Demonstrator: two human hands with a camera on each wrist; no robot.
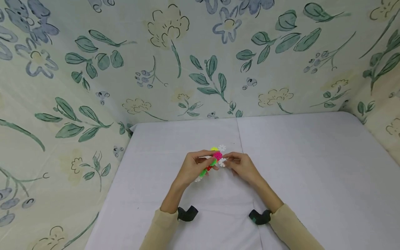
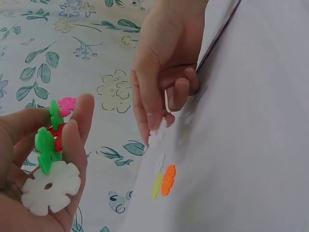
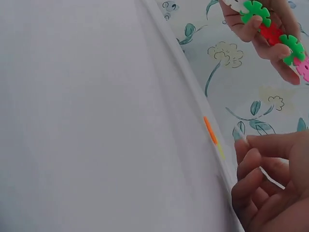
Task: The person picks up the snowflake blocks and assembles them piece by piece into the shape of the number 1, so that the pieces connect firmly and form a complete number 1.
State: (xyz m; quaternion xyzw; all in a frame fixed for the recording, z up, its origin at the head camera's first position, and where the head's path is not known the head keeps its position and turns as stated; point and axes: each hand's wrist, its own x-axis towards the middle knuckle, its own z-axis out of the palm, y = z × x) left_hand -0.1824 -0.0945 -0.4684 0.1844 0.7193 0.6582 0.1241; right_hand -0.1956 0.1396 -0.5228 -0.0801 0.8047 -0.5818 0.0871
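Note:
My left hand [image 1: 191, 169] holds a chain of interlocked flower-shaped plastic discs above the white table. In the left wrist view the chain runs from a white disc [image 2: 54, 187] through a green disc [image 2: 46, 147], a red one [image 2: 59, 137] and another green one [image 2: 55, 114] to a pink disc [image 2: 67, 105]. Thumb and fingertips of my right hand [image 1: 246, 167] pinch a single white disc [image 1: 222, 162]. That disc is close beside the chain's pink end in the head view; in the right wrist view it shows nearly edge-on.
Beyond the hands, a loose orange disc [image 2: 168, 180], a yellow disc [image 2: 157, 185] and a white disc [image 1: 222, 148] lie close together on the white tablecloth [image 1: 300, 166]. Flower-patterned fabric [image 1: 175, 93] hangs behind the table's far edge.

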